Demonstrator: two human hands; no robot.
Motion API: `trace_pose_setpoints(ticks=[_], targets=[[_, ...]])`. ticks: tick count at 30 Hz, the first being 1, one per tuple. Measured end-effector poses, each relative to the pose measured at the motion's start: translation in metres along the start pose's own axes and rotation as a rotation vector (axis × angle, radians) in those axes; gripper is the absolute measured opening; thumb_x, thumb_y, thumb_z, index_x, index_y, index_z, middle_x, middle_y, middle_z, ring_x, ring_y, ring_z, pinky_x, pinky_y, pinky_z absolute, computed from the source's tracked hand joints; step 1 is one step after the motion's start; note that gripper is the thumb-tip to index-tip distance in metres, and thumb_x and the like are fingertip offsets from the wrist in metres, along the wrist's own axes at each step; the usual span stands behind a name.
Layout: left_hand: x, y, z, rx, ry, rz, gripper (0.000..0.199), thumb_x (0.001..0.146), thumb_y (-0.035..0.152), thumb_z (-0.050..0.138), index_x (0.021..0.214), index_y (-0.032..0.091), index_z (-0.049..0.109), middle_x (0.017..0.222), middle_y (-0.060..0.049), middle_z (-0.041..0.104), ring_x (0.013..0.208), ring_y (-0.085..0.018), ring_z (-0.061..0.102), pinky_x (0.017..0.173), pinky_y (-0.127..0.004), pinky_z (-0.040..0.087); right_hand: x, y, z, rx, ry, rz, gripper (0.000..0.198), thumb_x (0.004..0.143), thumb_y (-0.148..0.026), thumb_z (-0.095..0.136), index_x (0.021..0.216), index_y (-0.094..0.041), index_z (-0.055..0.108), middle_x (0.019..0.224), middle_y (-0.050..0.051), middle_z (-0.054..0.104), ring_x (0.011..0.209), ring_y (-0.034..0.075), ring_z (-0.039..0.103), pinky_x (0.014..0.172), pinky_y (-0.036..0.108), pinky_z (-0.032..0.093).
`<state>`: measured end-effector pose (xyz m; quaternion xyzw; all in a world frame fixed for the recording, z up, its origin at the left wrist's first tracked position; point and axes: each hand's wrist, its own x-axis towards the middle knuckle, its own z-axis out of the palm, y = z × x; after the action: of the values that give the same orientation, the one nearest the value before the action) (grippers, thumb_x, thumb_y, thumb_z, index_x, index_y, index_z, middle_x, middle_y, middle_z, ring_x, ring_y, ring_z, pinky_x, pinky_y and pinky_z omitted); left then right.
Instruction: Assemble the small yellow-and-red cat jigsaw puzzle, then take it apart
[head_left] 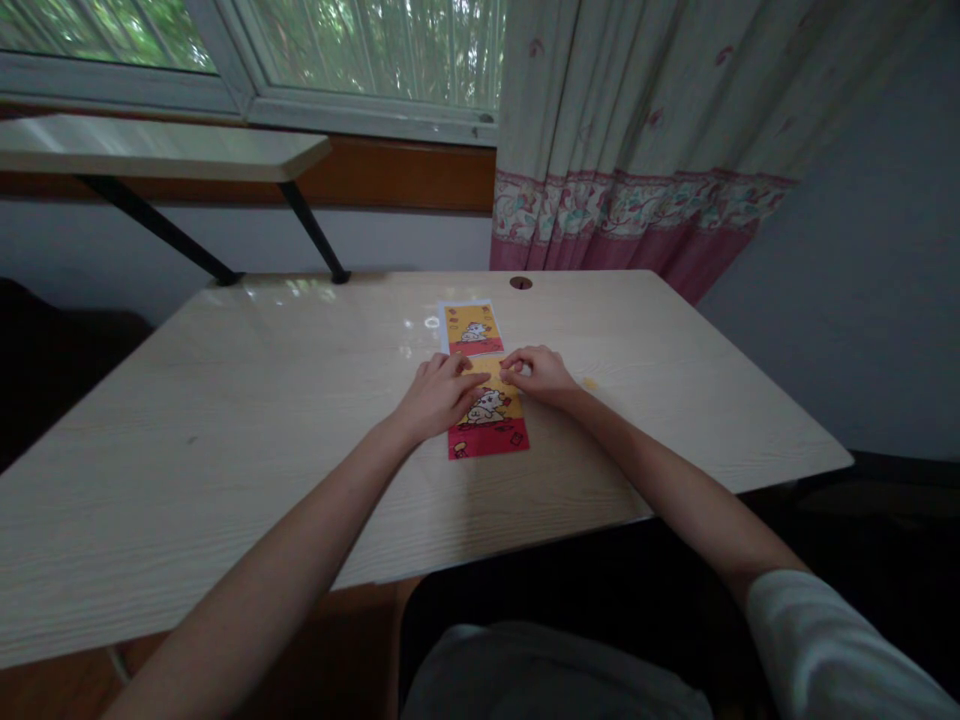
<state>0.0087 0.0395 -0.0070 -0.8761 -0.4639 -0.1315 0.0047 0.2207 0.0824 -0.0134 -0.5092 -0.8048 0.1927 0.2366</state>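
Note:
A yellow-and-red panel (489, 440) with a white cartoon animal lies flat on the desk in front of me. My left hand (441, 396) rests over its left side, fingers stretched across the upper part and covering some of the drawing. At the upper right edge, my right hand (541, 374) has its thumb and fingertips drawn together; anything between them is too small to make out. Just beyond the panel lies a smaller picture sheet (474, 326) with a similar animal on yellow and red and a white border.
The pale wooden desk (300, 440) has a round cable hole (521, 284) near its back edge. A small yellow piece (590, 383) lies beside my right wrist. A raised shelf (165, 150) on black struts stands at the back left; a curtain (615, 140) hangs behind.

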Motion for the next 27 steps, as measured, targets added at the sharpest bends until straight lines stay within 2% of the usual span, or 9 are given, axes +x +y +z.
trace_pose_setpoints(ticks=[13,21,27], targets=[[0.000,0.004,-0.004,-0.004,-0.009,-0.026,0.036,0.090,0.043,0.037,0.116,0.030,0.059,0.111,-0.008,0.050,0.098,-0.025,0.041,0.081,-0.039,0.036,0.003,-0.006,0.000,-0.036,-0.007,0.106,0.022,0.071,-0.042,0.062,0.084,-0.025,0.067,0.077,-0.002,0.063,0.075,0.015,0.055,0.070,0.028,0.034],[0.003,0.010,-0.009,0.032,-0.036,-0.048,0.036,0.090,0.043,0.037,0.114,0.028,0.060,0.112,-0.009,0.050,0.101,-0.027,0.040,0.080,-0.040,0.035,0.010,-0.008,0.002,0.019,-0.043,0.248,0.024,0.065,-0.041,0.067,0.083,-0.026,0.066,0.080,-0.003,0.062,0.076,0.015,0.056,0.074,0.032,0.033],[0.004,0.011,-0.011,0.073,-0.031,-0.025,0.036,0.091,0.042,0.036,0.113,0.027,0.060,0.111,-0.010,0.051,0.102,-0.028,0.040,0.081,-0.040,0.034,0.013,-0.006,0.002,0.023,-0.053,0.279,0.027,0.064,-0.042,0.067,0.085,-0.026,0.065,0.083,-0.002,0.061,0.076,0.015,0.055,0.075,0.033,0.033]])
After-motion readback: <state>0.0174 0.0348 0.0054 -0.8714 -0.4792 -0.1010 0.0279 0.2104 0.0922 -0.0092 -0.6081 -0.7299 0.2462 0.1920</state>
